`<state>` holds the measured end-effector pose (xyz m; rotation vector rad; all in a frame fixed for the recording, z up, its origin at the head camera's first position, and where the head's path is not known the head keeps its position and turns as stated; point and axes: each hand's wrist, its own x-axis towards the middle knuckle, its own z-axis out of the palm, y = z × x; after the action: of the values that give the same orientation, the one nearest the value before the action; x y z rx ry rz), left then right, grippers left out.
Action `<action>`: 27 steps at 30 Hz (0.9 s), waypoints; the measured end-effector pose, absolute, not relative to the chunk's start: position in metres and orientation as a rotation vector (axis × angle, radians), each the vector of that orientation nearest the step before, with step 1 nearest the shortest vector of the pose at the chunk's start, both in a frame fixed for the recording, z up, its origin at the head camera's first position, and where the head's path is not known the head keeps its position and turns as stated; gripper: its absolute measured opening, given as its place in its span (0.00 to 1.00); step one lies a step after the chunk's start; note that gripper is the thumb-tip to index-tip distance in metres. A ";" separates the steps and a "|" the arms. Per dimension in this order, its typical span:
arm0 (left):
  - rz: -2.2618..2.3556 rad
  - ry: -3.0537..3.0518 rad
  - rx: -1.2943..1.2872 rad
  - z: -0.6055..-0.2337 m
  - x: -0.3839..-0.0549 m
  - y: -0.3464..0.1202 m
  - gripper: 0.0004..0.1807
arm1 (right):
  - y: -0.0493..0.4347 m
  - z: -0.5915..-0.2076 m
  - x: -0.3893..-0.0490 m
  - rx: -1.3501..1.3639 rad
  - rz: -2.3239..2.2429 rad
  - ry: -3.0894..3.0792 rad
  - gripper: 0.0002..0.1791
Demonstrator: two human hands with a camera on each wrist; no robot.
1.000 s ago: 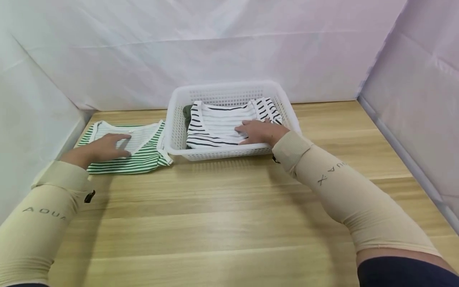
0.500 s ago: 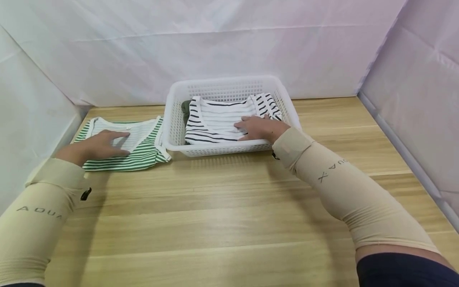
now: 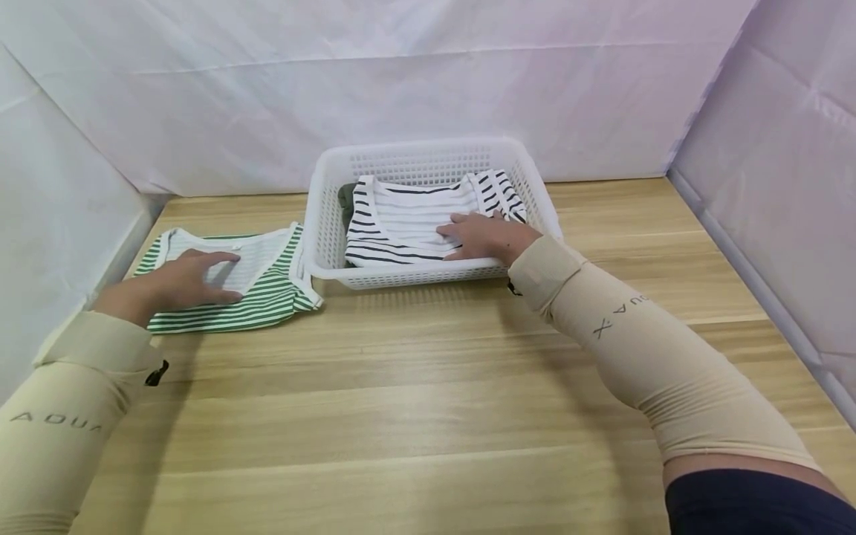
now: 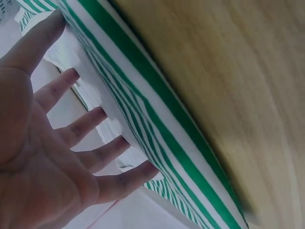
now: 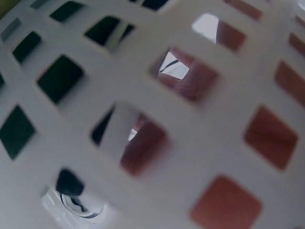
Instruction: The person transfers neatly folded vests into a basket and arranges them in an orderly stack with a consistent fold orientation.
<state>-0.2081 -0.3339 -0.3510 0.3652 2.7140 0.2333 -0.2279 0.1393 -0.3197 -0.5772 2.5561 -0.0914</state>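
In the head view, a folded green-and-white striped shirt [image 3: 270, 291] lies flat on the table left of a white plastic basket [image 3: 401, 278]. My left hand [image 3: 182, 281] is over its collar area, fingers spread. The left wrist view shows the fingertips of this hand [image 4: 52, 143] right at the shirt's cloth [image 4: 157, 105]. Inside the basket is a folded white shirt with black stripes [image 3: 408, 212], and my right hand [image 3: 483, 236] rests on its right part, fingers extended. In the right wrist view the basket's perforated wall [image 5: 186, 138] hides most of that hand [image 5: 226, 205].
Some dark green cloth [image 3: 345, 200] shows under the black-striped shirt at the basket's left end. The wooden table [image 3: 414, 386] stretches in front of the basket and to its right. White sheeting [image 3: 401, 82] closes in the back and both sides.
The green-striped shirt has slid slightly nearer the person along with the left hand. The right hand stays on the black-striped shirt. The head view has tilted a little.
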 end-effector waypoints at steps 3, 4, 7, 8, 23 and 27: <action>0.210 2.718 0.343 -0.349 -0.203 -0.332 0.50 | 0.140 -0.320 -0.228 -0.578 -0.082 2.562 0.38; 0.200 2.718 0.336 -0.348 -0.202 -0.332 0.50 | 0.140 -0.320 -0.228 -0.579 -0.082 2.563 0.38; 0.172 2.722 0.340 -0.347 -0.197 -0.330 0.50 | 0.141 -0.321 -0.229 -0.584 -0.078 2.559 0.38; 0.167 2.725 0.345 -0.347 -0.196 -0.330 0.50 | 0.141 -0.321 -0.228 -0.586 -0.072 2.556 0.38; 0.184 2.704 0.366 -0.344 -0.168 -0.317 0.51 | 0.141 -0.318 -0.228 -0.590 -0.109 2.532 0.38; 0.189 2.715 0.402 -0.344 -0.159 -0.314 0.48 | 0.141 -0.317 -0.228 -0.591 -0.120 2.534 0.37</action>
<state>-0.1592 -0.3140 -0.3439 0.4018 2.7147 0.1892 -0.2278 0.1409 -0.3175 -0.5907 2.5341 -0.1202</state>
